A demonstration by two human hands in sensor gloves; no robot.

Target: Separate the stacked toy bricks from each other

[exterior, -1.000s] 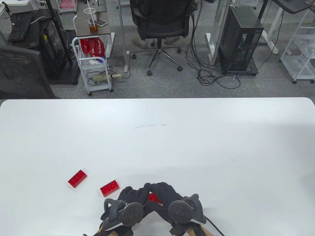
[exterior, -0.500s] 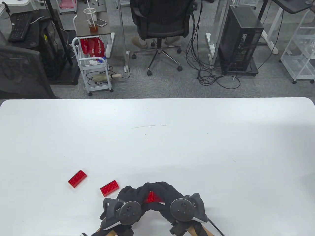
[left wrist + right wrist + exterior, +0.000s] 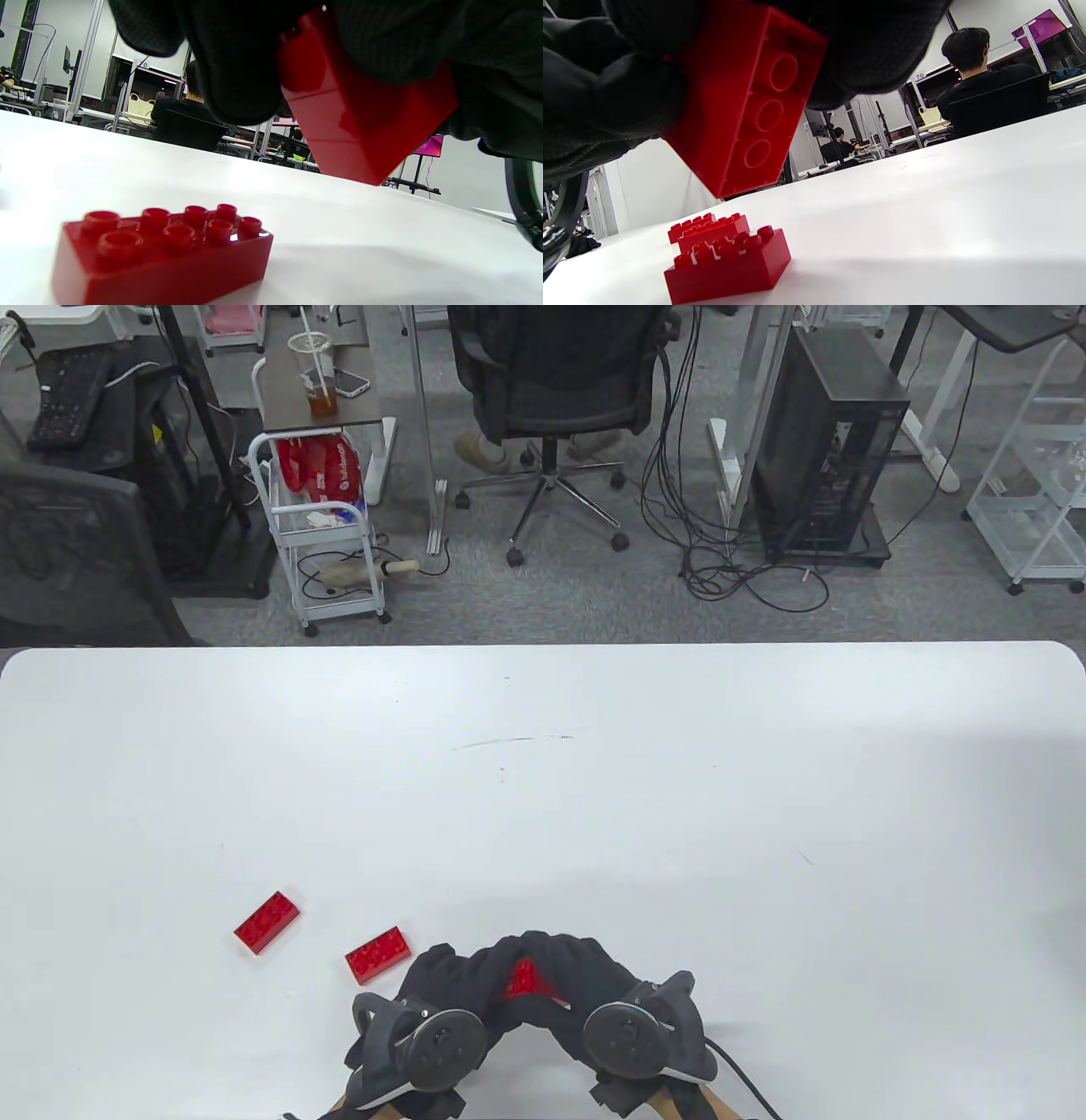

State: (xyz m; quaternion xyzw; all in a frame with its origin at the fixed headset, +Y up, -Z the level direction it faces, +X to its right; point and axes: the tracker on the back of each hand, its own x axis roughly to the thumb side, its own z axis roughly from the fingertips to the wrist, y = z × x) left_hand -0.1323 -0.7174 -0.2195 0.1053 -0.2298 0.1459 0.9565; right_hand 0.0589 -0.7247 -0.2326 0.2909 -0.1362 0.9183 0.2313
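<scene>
Three views, three red pieces counted in all: two loose bricks and one held stack.

Table view, stack: the stacked bricks [image 3: 524, 980] sit between both hands near the tabletop's [image 3: 594, 814] near edge; only a small red patch shows, so its long axis cannot be told here.
Table view, hands: the left hand [image 3: 441, 984] and right hand [image 3: 594, 980] meet over the stack, fingers curled together around it, a tracker on the back of each.
Table view, loose pieces: the near loose brick [image 3: 378, 955] lies just left of the left hand, studs up, long axis running from near-left to far-right; the far loose brick [image 3: 266, 922] lies further left, apart from it, angled much the same way.

Left wrist view, stack: the stacked bricks [image 3: 360, 114] are clamped by gloved fingers [image 3: 237, 63] above the tabletop [image 3: 382, 237], tilted with one corner pointing down; a seam line crosses the red side.
Left wrist view, loose piece: the near loose brick [image 3: 165, 250] rests flat below, eight studs up in two rows.

Right wrist view, stack: the stacked bricks [image 3: 742, 97] show a hollow underside with three round tubes, facing right and downward, clear of the tabletop [image 3: 946, 212], gripped by gloved fingers [image 3: 874, 46].
Right wrist view, loose pieces: two, the near loose brick [image 3: 729, 264] in front and the far loose brick [image 3: 689, 226] behind it.
</scene>
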